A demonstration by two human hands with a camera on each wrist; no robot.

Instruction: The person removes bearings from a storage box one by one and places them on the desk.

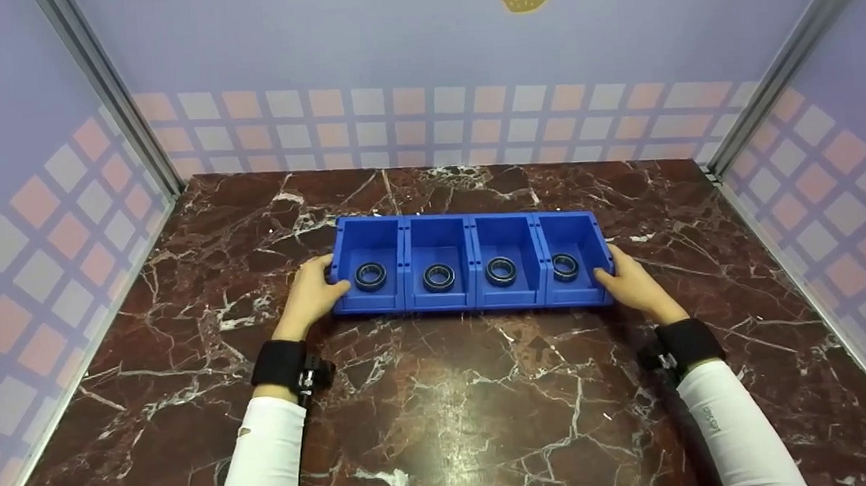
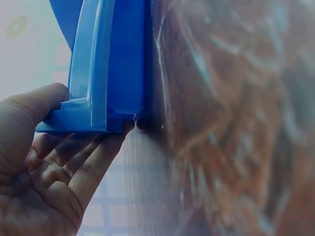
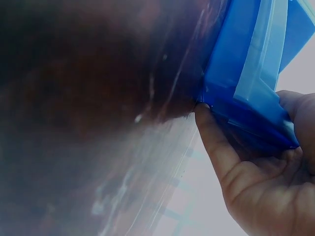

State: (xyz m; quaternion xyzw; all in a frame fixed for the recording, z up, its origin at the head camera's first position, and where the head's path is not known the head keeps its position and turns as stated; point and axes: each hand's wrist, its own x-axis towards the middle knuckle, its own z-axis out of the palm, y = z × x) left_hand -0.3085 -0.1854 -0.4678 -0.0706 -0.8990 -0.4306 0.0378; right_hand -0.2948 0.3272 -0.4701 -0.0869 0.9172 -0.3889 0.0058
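Several blue storage bins (image 1: 440,301) stand joined side by side in one row on the marble-patterned table. Each bin holds one dark-rimmed ring-shaped bearing (image 1: 439,277), lying flat toward the bin's front. My left hand (image 1: 311,295) grips the row's left end, thumb over the front corner of the wall and fingers along the outer side. At the opposite end my right hand (image 1: 635,283) holds the outer wall of the last bin the same way. In the left wrist view the fingers (image 2: 93,169) lie against the bin's side, with a fingertip low by the tabletop.
The dark red marble-patterned table (image 1: 443,408) reaches forward and to both sides of the bins. A tiled-print back wall (image 1: 426,123) and two side walls enclose it, with metal posts (image 1: 112,90) at the far corners. Both wrists wear black bands (image 1: 279,362).
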